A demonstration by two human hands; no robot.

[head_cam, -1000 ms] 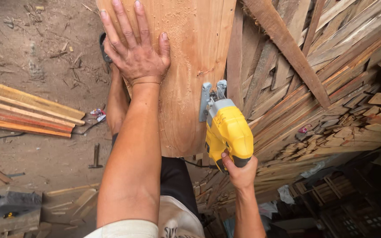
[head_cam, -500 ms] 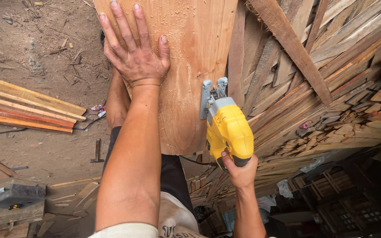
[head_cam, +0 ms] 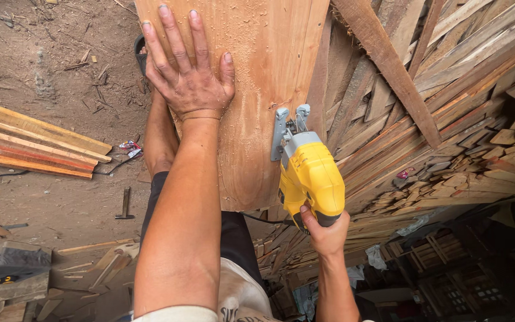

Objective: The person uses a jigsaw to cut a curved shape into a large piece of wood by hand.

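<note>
A wide pale wooden board (head_cam: 263,53), dusted with sawdust, runs away from me. My left hand (head_cam: 187,77) lies flat on it with fingers spread, pressing down on its left part. My right hand (head_cam: 324,229) grips the rear handle of a yellow jigsaw (head_cam: 308,173). The saw's grey metal shoe (head_cam: 287,128) rests on the board near its right edge. My left leg (head_cam: 161,140) shows under the board, with a sandalled foot on the dirt.
A big heap of wood offcuts and slats (head_cam: 448,119) fills the right side. A long plank (head_cam: 388,65) leans across it. Stacked boards (head_cam: 31,146) lie on the dirt floor at left, a hammer (head_cam: 125,204) nearby. Scrap pieces (head_cam: 13,274) sit at lower left.
The jigsaw has crept slightly forward along the board. My left hand stays flat in the same place.
</note>
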